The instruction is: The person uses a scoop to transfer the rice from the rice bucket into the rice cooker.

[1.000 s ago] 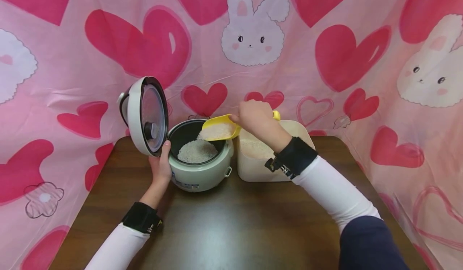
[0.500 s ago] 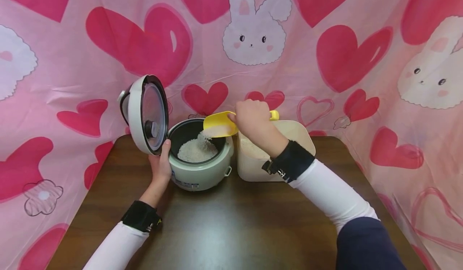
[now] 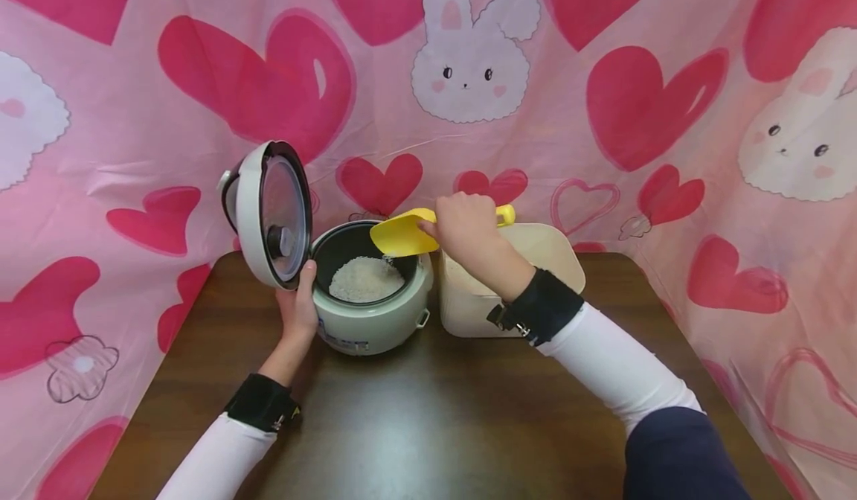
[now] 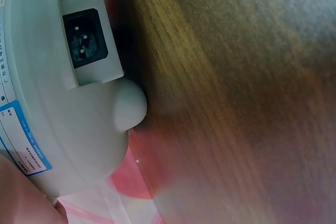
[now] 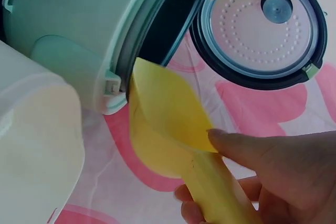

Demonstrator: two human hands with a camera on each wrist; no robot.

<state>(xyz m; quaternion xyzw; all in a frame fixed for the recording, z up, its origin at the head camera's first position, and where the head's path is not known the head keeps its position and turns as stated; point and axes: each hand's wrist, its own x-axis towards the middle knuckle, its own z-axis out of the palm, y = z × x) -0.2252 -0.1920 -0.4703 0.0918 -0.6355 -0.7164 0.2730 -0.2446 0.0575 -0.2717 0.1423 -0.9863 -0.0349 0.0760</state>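
Observation:
My right hand (image 3: 466,225) grips the handle of a yellow rice scoop (image 3: 402,234), tipped over the right rim of a pale green rice cooker (image 3: 368,327). A few grains show under the scoop's lip; its inside looks bare in the right wrist view. White rice (image 3: 364,280) lies heaped in the cooker's dark pot. With its thumb at the rim, my left hand (image 3: 297,308) holds the cooker's left side beside the raised lid (image 3: 251,217); the other fingers are mostly hidden. Close up, the left wrist view has the cooker's power socket (image 4: 85,38).
To the right of the cooker stands a cream rice bin (image 3: 472,315), partly behind my right forearm. Both stand on a dark wooden table (image 3: 428,411). A pink cloth (image 3: 375,113) with hearts and rabbits hangs behind.
The scoop has tipped further over the pot, and the rice in it has poured onto the heap. My left hand and the raised lid have stayed in place.

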